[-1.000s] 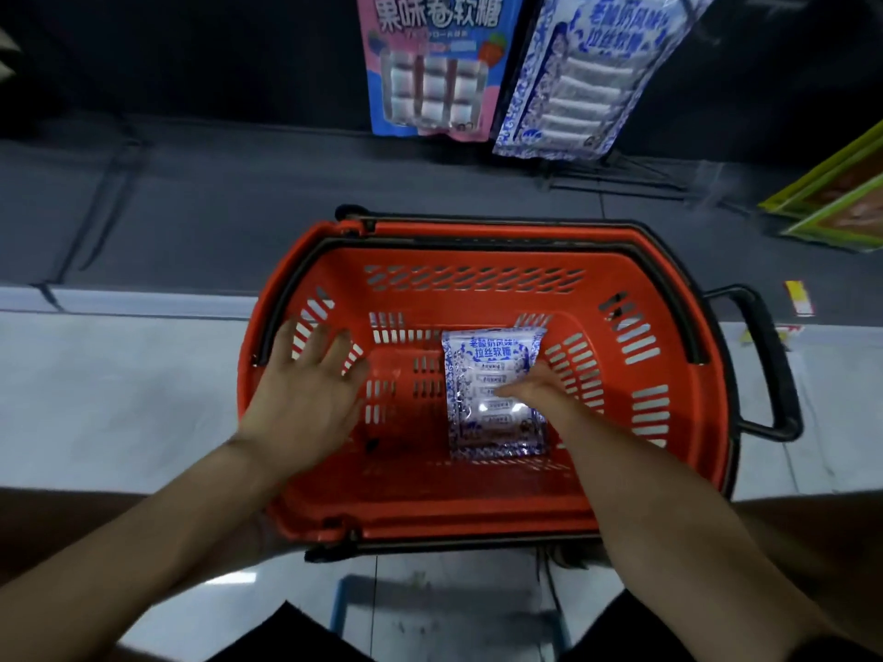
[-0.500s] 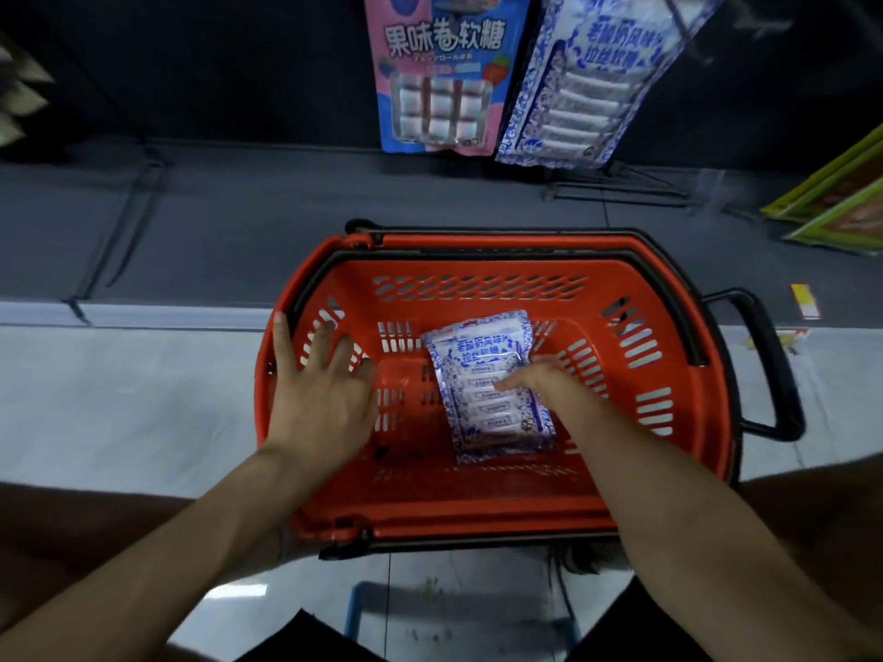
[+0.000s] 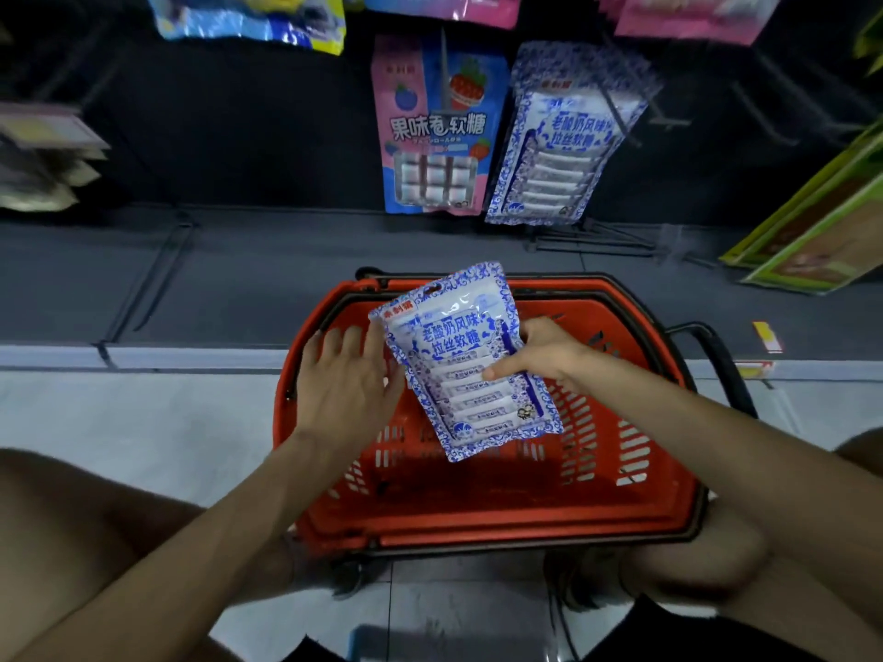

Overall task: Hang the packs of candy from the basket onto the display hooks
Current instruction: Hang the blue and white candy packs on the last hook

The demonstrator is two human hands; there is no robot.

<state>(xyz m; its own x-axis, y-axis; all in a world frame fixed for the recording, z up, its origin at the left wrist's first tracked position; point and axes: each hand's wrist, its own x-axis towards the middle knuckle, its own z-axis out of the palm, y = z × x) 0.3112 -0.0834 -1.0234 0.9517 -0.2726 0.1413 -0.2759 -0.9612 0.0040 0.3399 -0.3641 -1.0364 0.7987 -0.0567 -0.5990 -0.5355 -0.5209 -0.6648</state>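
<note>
1. Dark display wall (image 3: 239, 136) up ahead, well beyond the fingertips, with pale floor tiles (image 3: 119, 422) spreading out to the left of the left fingers.
2. The orange basket (image 3: 478, 513) sits on the floor right under both hands, its black handle (image 3: 721, 370) sticking out past the right fingers.
3. The right hand (image 3: 549, 355) has the blue-and-white candy pack (image 3: 468, 360). The thumb (image 3: 506, 373) is pressed across the front and the other fingers are tucked behind the right edge, a firm pinch.
4. That pack is up in the air above the basket, clear of its floor and tilted. Its hang-hole end points away from the fingers, toward the wall.
5. The left hand (image 3: 344, 389) is flat, with its fingers (image 3: 334, 341) straight and slightly spread over the basket's left rim, holding nothing. Its thumb sits right at the pack's left edge; whether it touches, I can't tell.
6. Straight beyond the held pack, a matching blue-and-white hanging pack (image 3: 559, 145) is up on the wall. Just left of it is a pink-and-blue pack (image 3: 437, 136), with a metal hook (image 3: 443, 69) poking out over it.
7. Higher still is a top row cut by the frame edge: a blue-and-yellow bag (image 3: 248, 16) beyond the left fingers and pink bags (image 3: 688, 16) beyond the right ones.
8. Well off to the right of the right fingers, green-edged boxes (image 3: 812, 222) lie at the foot of the wall.
</note>
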